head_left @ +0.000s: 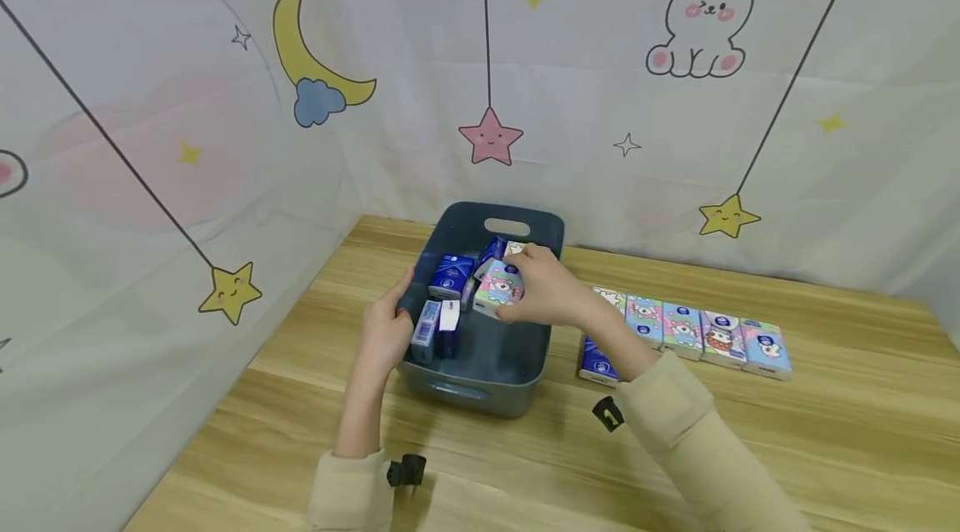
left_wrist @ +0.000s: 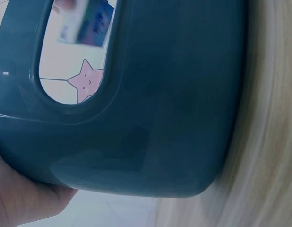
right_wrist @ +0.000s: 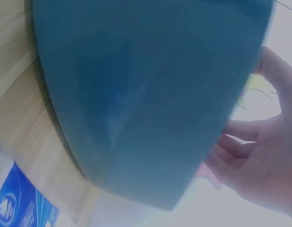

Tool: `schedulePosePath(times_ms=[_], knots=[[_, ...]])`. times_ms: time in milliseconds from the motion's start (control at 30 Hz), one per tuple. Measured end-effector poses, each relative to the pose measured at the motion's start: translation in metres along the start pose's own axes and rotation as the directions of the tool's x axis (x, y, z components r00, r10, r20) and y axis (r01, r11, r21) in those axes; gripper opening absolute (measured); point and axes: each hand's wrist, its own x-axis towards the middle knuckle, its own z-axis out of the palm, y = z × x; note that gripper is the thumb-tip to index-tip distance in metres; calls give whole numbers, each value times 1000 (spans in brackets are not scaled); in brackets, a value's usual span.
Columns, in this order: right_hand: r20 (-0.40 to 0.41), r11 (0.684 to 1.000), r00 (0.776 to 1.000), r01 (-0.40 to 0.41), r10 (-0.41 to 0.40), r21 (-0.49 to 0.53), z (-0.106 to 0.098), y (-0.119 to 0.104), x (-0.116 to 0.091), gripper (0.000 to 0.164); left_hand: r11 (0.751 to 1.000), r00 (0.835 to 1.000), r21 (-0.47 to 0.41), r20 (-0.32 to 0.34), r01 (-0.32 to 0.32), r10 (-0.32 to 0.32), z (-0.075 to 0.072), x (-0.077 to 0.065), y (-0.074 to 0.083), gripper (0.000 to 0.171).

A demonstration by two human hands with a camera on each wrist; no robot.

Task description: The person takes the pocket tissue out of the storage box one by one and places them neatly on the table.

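With thumb and fingers, the right hand [head_left: 551, 286] is pinching a patterned tissue pack [head_left: 497, 288] inside the bin [head_left: 495, 357]; the left hand [head_left: 386, 329] is gripping its left rim. Narrow packs [head_left: 447, 340] are standing near-left; a sideways knock could be toppling them.

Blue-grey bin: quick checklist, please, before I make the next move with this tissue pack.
1. Bin upright on the wooden table: ok.
2. Left grip on the bin's left side: ok.
3. Right grip holding the cartoon-print tissue pack: ok.
4. Held pack free of packs behind it: cannot tell; they overlap.
5. All packs inside lying flat: not ok; a light-blue pack stands on edge.
6. Right-hand row of packs apart from bin: ok.
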Motion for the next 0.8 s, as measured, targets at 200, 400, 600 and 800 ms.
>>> schedulePosePath(times_ms=[200,400,600,800], knots=[[-28,995,1000,-6,9,95,-15,11,-29,82,1000,1000,-10,8,16,-15,0,-1,0,64],[-43,982,998,-38,46,186,-20,36,-63,82,1000,1000,-1,7,16,-16,0,-1,0,64],[-67,978,993,-84,99,193,-13,63,-92,79,1000,1000,-6,8,8,-8,0,0,0,65],[-73,975,988,-122,137,185,-4,88,-113,80,1000,1000,-5,12,8,-8,0,-2,2,64]])
